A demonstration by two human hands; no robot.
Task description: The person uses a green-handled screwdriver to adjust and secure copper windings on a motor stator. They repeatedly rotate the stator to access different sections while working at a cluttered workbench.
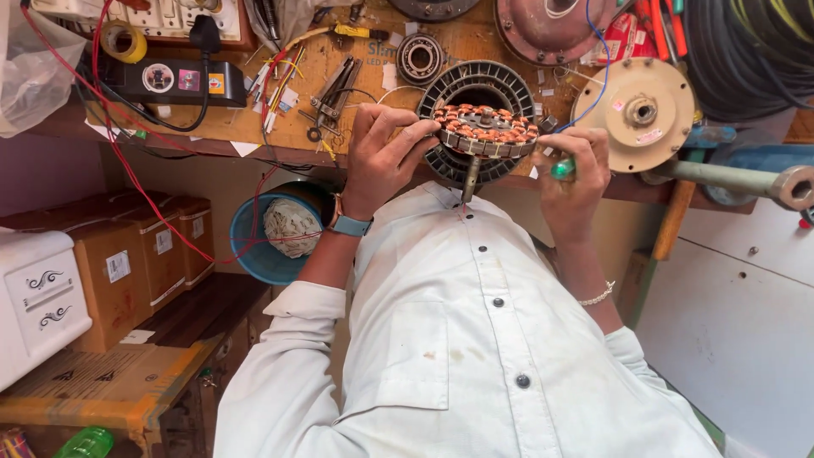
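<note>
A round fan-motor stator [486, 130] with copper windings and a steel shaft pointing toward my chest is held at the workbench edge. My left hand [381, 157], with a watch on its wrist, grips the stator's left rim, fingers lying over the windings. My right hand [572, 182], wearing a thin bracelet, holds the right rim and also pinches a small green object [562, 169]. Right behind the stator lies a black slotted ring [479, 85].
The wooden bench [297, 127] carries a bearing [420, 58], pliers [335, 93], a black power strip [174, 80], red wires, yellow tape [125, 41] and a beige motor cover [634, 110]. Below are a blue bucket [254, 254], cardboard boxes [127, 263] and a grey pipe [738, 178].
</note>
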